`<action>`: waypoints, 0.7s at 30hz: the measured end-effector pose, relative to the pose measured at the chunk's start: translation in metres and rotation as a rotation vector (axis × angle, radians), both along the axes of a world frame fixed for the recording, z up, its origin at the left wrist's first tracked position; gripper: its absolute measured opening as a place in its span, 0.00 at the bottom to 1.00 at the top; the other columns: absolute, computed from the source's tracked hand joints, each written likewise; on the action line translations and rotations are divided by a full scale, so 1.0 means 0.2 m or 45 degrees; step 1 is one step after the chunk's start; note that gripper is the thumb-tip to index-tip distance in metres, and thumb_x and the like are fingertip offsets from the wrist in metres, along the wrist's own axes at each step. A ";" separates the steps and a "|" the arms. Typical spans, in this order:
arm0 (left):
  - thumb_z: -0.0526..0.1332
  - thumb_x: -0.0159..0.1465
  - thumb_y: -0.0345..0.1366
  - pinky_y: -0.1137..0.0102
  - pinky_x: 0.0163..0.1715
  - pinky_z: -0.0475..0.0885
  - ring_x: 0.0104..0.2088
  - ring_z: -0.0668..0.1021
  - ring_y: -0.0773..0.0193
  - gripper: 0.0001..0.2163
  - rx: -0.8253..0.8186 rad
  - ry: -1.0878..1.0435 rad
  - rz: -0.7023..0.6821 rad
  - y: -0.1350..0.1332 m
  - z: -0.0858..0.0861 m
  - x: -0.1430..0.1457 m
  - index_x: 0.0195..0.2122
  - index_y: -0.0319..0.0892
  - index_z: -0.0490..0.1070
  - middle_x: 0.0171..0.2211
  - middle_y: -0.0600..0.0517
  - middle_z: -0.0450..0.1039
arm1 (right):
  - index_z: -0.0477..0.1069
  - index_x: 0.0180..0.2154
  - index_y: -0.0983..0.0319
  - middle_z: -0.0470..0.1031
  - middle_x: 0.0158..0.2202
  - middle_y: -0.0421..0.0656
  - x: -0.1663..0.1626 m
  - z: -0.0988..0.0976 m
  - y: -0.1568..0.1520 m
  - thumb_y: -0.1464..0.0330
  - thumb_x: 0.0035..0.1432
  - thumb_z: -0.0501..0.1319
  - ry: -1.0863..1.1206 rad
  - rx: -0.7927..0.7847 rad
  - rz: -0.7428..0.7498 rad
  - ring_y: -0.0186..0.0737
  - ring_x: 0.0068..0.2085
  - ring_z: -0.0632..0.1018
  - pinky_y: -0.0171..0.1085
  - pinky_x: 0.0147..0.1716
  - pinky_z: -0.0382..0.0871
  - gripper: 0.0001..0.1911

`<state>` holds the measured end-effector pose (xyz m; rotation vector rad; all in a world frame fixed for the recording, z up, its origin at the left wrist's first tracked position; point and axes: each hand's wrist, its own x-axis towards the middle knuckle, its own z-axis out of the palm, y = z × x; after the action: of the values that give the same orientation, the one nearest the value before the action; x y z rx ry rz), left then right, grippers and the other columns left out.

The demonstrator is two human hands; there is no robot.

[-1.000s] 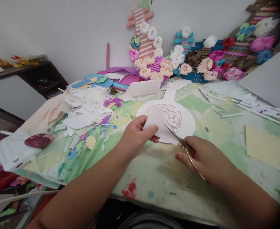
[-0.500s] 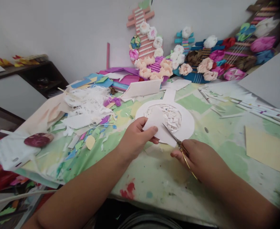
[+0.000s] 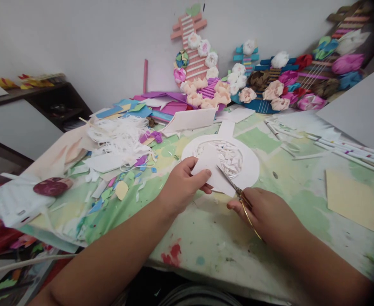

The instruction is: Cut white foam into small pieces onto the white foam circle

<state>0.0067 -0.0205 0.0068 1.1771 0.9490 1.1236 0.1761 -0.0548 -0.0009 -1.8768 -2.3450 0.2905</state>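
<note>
Between thumb and fingers, my left hand [image 3: 187, 182] pinches a small piece of white paper [image 3: 208, 160]. My right hand [image 3: 260, 210] is closed round the gold handles of a pair of scissors [image 3: 237, 188], whose blades lie against the right side of that paper. Below the paper, on the table, rests a white oval cutout [image 3: 252, 166] with a neck pointing away from me. Its round middle is filled with small white paper bits [image 3: 231, 158]. The paper and my left hand cover part of the cutout.
A tangle of white string [image 3: 119, 136] and paper scraps lie on the left, near a white device [image 3: 18, 204]. White paper sticks [image 3: 342, 146] and a cream sheet [image 3: 354, 199] are on the right. Decorated paper guitars [image 3: 196, 59] lean on the wall behind.
Almost nothing differs. The view has shifted very slightly; both hands, the paper and the scissors keep nearly the same positions.
</note>
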 end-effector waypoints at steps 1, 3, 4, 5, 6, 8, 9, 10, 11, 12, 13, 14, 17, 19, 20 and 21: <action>0.57 0.49 0.34 0.76 0.19 0.68 0.21 0.70 0.72 0.06 0.005 -0.011 -0.007 0.00 0.00 0.00 0.28 0.38 0.64 0.24 0.54 0.66 | 0.58 0.19 0.61 0.65 0.18 0.42 0.00 0.00 0.00 0.53 0.49 0.44 0.044 -0.018 0.004 0.35 0.21 0.65 0.33 0.19 0.52 0.21; 0.57 0.49 0.34 0.75 0.20 0.68 0.22 0.70 0.72 0.06 0.019 -0.029 -0.027 0.00 0.01 0.00 0.28 0.38 0.64 0.24 0.54 0.66 | 0.58 0.19 0.61 0.64 0.18 0.40 0.01 0.01 0.01 0.53 0.48 0.46 0.133 -0.059 0.020 0.33 0.20 0.64 0.32 0.19 0.53 0.19; 0.57 0.49 0.34 0.75 0.21 0.68 0.22 0.70 0.72 0.07 0.026 -0.040 -0.029 0.01 0.02 0.00 0.28 0.38 0.64 0.24 0.54 0.66 | 0.58 0.20 0.61 0.64 0.18 0.40 0.01 0.02 0.01 0.53 0.47 0.47 0.170 -0.073 0.027 0.33 0.20 0.64 0.32 0.19 0.53 0.19; 0.57 0.48 0.34 0.74 0.21 0.68 0.22 0.70 0.71 0.07 0.031 -0.055 -0.020 0.01 0.02 -0.01 0.29 0.38 0.65 0.24 0.54 0.66 | 0.58 0.20 0.61 0.64 0.19 0.40 0.02 0.02 0.01 0.53 0.47 0.47 0.203 -0.079 0.031 0.32 0.20 0.64 0.32 0.19 0.54 0.18; 0.57 0.48 0.34 0.74 0.22 0.69 0.23 0.70 0.71 0.08 0.030 -0.079 0.002 0.02 0.02 -0.01 0.30 0.38 0.65 0.25 0.54 0.66 | 0.58 0.22 0.61 0.64 0.19 0.40 0.03 0.02 0.01 0.54 0.47 0.48 0.233 -0.083 0.032 0.32 0.21 0.64 0.32 0.19 0.54 0.18; 0.57 0.48 0.34 0.73 0.24 0.69 0.26 0.71 0.69 0.09 0.016 -0.161 0.074 0.03 0.02 -0.02 0.32 0.39 0.65 0.27 0.53 0.67 | 0.59 0.23 0.61 0.63 0.19 0.39 0.06 0.02 0.02 0.55 0.48 0.47 0.290 -0.077 0.020 0.32 0.20 0.64 0.32 0.19 0.54 0.17; 0.56 0.48 0.33 0.73 0.25 0.69 0.28 0.71 0.69 0.10 0.006 -0.207 0.103 0.04 0.02 -0.03 0.32 0.40 0.65 0.28 0.53 0.67 | 0.59 0.24 0.61 0.62 0.18 0.38 0.07 0.02 0.03 0.55 0.48 0.46 0.318 -0.064 0.007 0.32 0.20 0.64 0.32 0.19 0.54 0.17; 0.56 0.48 0.32 0.72 0.26 0.69 0.29 0.71 0.68 0.10 -0.002 -0.247 0.117 0.04 0.02 -0.03 0.33 0.39 0.65 0.28 0.53 0.67 | 0.59 0.25 0.61 0.61 0.18 0.38 0.08 0.02 0.03 0.55 0.49 0.45 0.351 -0.045 -0.011 0.32 0.20 0.63 0.32 0.18 0.54 0.17; 0.56 0.47 0.31 0.71 0.27 0.69 0.29 0.71 0.68 0.10 -0.009 -0.278 0.115 0.04 0.01 -0.03 0.33 0.39 0.64 0.28 0.53 0.66 | 0.60 0.25 0.62 0.60 0.17 0.38 0.10 0.02 0.04 0.55 0.50 0.44 0.389 -0.024 -0.029 0.33 0.19 0.63 0.32 0.18 0.54 0.17; 0.56 0.47 0.30 0.71 0.28 0.68 0.29 0.71 0.68 0.10 -0.017 -0.297 0.095 0.05 0.01 -0.03 0.33 0.39 0.64 0.27 0.54 0.66 | 0.60 0.26 0.62 0.59 0.17 0.38 0.11 0.01 0.05 0.55 0.50 0.43 0.434 0.002 -0.041 0.33 0.19 0.63 0.32 0.18 0.54 0.18; 0.56 0.46 0.29 0.70 0.29 0.68 0.28 0.70 0.69 0.11 -0.028 -0.306 0.066 0.04 0.01 -0.03 0.33 0.39 0.64 0.26 0.55 0.66 | 0.60 0.27 0.62 0.59 0.17 0.38 0.11 0.01 0.05 0.55 0.50 0.43 0.481 0.028 -0.046 0.33 0.20 0.63 0.32 0.18 0.54 0.18; 0.55 0.46 0.28 0.70 0.29 0.68 0.28 0.70 0.69 0.11 -0.045 -0.310 0.030 0.04 0.00 -0.03 0.33 0.39 0.63 0.25 0.55 0.65 | 0.60 0.28 0.62 0.60 0.18 0.38 0.12 0.00 0.05 0.55 0.50 0.43 0.520 0.042 -0.041 0.33 0.20 0.64 0.32 0.18 0.55 0.18; 0.55 0.46 0.28 0.68 0.30 0.67 0.27 0.70 0.70 0.10 -0.114 -0.332 -0.069 0.03 -0.01 -0.01 0.32 0.40 0.62 0.25 0.56 0.64 | 0.60 0.28 0.62 0.61 0.19 0.38 0.09 0.00 0.05 0.56 0.49 0.47 0.509 0.030 0.001 0.33 0.20 0.64 0.32 0.18 0.56 0.16; 0.56 0.47 0.30 0.69 0.28 0.67 0.26 0.70 0.71 0.08 -0.147 -0.354 -0.109 0.02 -0.01 0.00 0.30 0.41 0.60 0.24 0.57 0.64 | 0.60 0.26 0.61 0.62 0.19 0.38 0.07 0.00 0.04 0.56 0.48 0.48 0.412 0.003 -0.006 0.33 0.20 0.64 0.32 0.18 0.55 0.15; 0.57 0.46 0.31 0.71 0.27 0.67 0.25 0.70 0.71 0.09 -0.155 -0.361 -0.114 0.02 -0.01 0.01 0.29 0.41 0.60 0.24 0.57 0.64 | 0.60 0.25 0.61 0.62 0.19 0.38 0.06 0.01 0.04 0.55 0.47 0.48 0.365 -0.002 -0.024 0.33 0.20 0.63 0.32 0.18 0.55 0.16; 0.58 0.46 0.32 0.72 0.25 0.67 0.25 0.70 0.71 0.09 -0.157 -0.363 -0.114 0.02 -0.01 0.01 0.29 0.42 0.59 0.24 0.57 0.64 | 0.59 0.24 0.61 0.62 0.19 0.38 0.05 0.01 0.04 0.55 0.47 0.48 0.327 -0.002 -0.049 0.33 0.20 0.63 0.32 0.18 0.55 0.16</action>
<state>0.0092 -0.0167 0.0039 0.9220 0.7279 1.1100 0.1856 -0.0469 0.0016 -1.7648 -2.1378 0.4971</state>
